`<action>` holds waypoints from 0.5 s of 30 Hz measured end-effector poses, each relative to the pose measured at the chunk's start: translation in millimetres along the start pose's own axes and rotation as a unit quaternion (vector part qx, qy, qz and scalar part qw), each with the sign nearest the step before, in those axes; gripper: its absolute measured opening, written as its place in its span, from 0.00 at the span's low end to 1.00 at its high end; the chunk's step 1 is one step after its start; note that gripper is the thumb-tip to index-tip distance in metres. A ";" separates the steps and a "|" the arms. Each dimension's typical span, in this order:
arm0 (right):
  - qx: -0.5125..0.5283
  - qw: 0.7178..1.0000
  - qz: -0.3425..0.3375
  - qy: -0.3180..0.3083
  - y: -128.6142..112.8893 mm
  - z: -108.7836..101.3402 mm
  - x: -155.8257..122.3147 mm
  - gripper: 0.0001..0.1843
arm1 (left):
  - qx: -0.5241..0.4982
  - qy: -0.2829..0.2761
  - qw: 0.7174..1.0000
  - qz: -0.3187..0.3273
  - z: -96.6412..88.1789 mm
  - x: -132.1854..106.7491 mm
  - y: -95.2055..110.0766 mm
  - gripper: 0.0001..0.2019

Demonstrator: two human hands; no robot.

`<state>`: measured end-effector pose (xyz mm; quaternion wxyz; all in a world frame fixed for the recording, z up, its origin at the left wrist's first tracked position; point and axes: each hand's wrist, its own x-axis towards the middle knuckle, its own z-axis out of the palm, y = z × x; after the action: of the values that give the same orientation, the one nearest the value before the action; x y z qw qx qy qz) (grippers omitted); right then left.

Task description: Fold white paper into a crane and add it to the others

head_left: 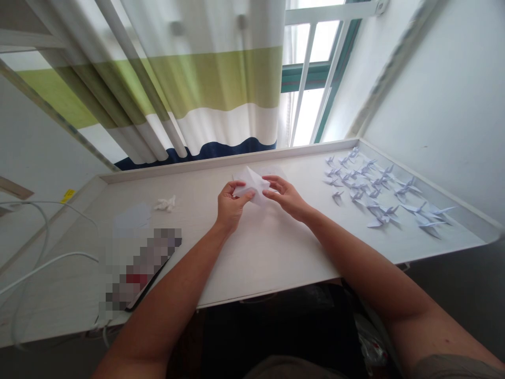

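A partly folded white sheet of paper (253, 185) is held just above the white desk (272, 247), near its middle. My left hand (230, 204) pinches the sheet's left side with thumb and fingers. My right hand (286, 195) grips its right side, fingertips pressed on the fold. Both forearms reach in from the bottom of the view.
Several folded paper cranes (374, 192) lie in rows on the desk's right part. A crumpled white scrap (165, 203) and flat paper sheets (132, 218) lie left. A blurred dark object (142, 268) and white cables (43, 258) sit at the near left. A striped curtain (205, 89) and a window lie beyond.
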<state>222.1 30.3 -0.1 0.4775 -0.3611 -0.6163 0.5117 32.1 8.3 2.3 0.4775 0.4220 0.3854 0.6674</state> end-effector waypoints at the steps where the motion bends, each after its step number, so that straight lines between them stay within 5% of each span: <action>1: -0.025 1.000 -0.007 0.011 -0.5 0.6 -0.7 0.30 | 0.004 0.007 1.000 0.001 0.2 -0.2 0.3 0.22; 6: 0.020 0.999 0.012 -0.033 -0.4 2.5 -1.8 0.41 | -0.002 -0.002 0.999 -0.035 -0.6 -0.7 2.7 0.19; 15: 0.047 0.998 -0.037 0.006 4.8 -4.4 5.1 0.29 | 0.003 -0.104 0.992 -0.075 -12.1 6.8 5.2 0.33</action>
<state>224.7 37.3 -3.5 0.5161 -0.3183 -0.6014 0.5202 18.0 12.2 4.1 0.5620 0.4605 0.3663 0.5813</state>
